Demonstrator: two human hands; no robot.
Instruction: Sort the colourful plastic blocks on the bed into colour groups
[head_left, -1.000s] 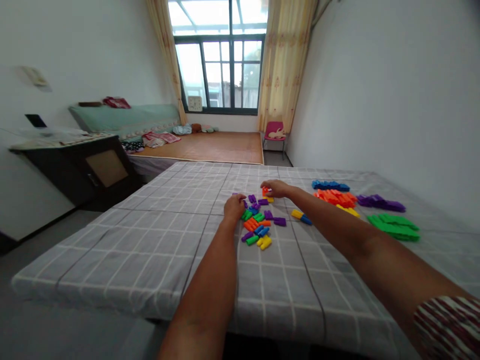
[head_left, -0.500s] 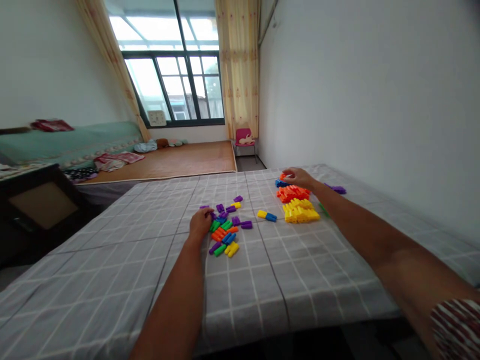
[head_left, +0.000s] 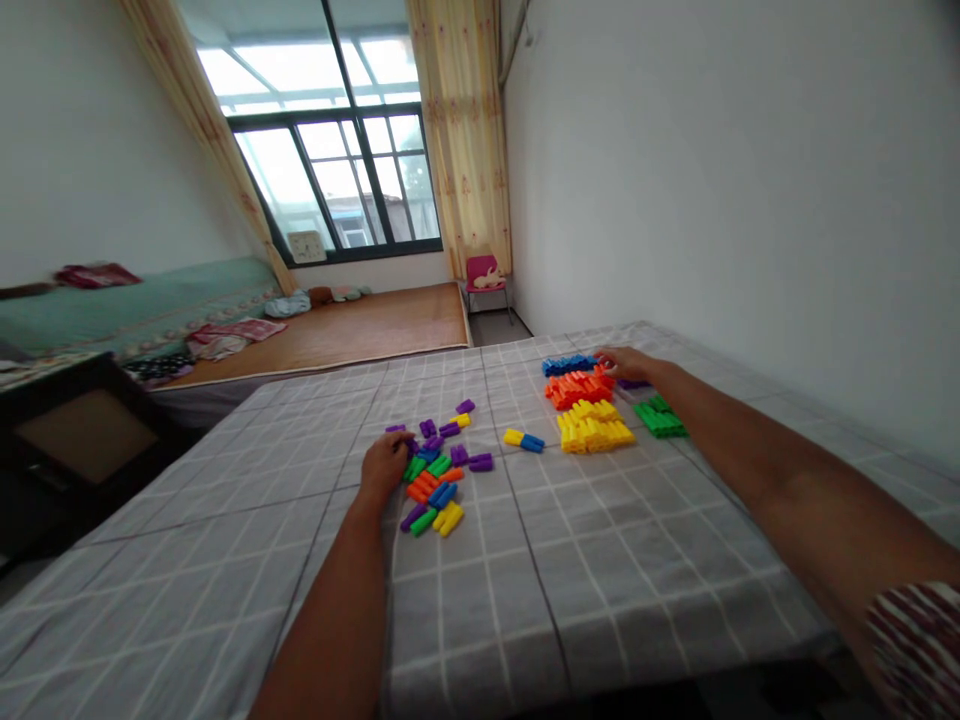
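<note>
My left hand [head_left: 387,460] rests at the left edge of a mixed pile of plastic pieces, its fingers bent over a purple piece [head_left: 412,446]. Around it lie green [head_left: 439,465], orange [head_left: 424,487], blue [head_left: 442,495] and yellow pieces [head_left: 449,519]. My right hand [head_left: 624,364] pinches an orange piece [head_left: 601,369] at the right end of the orange pile [head_left: 576,389]. Behind is a blue row [head_left: 568,366]; in front is a yellow pile [head_left: 595,428]. Green pieces [head_left: 658,417] lie under the right forearm, and purple ones [head_left: 634,384] are partly hidden by the hand.
A joined yellow and blue pair [head_left: 523,440] lies between the mixed pile and the sorted piles. The table has a grey checked cloth [head_left: 480,600]. Beyond it are a low bed [head_left: 390,320], a pink chair [head_left: 482,270] and a dark cabinet [head_left: 67,430].
My right hand has moved right and slightly nearer, from over the blue row to the orange pile's end, uncovering the blue row. My left hand stays at the mixed pile; the view has shifted slightly.
</note>
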